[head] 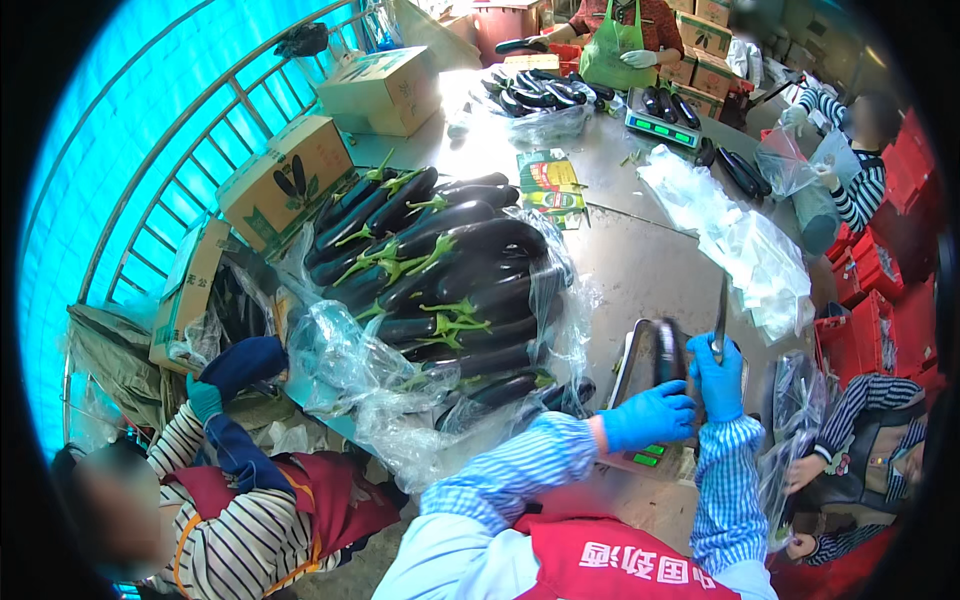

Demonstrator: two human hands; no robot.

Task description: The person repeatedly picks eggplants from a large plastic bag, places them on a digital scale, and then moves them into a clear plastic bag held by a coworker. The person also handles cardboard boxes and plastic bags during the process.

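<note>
My left hand [649,420], in a blue glove, grips a dark eggplant [667,349] by its near end; the eggplant looks slightly blurred. Beneath it is a digital scale [627,364] with green displays, partly hidden by my hands. My right hand [717,382], also gloved, holds a knife [721,313] with its blade pointing away from me. Left of my hands lies a big heap of eggplants [457,277] with green stems, edged by clear plastic film [352,352].
Cardboard boxes [289,184] line the left edge by a metal railing [247,105]. White plastic bags [739,240] lie on the right. Co-workers stand left, right and across the table [637,244]. A second scale [660,131] holds eggplants. Red crates [874,262] are far right.
</note>
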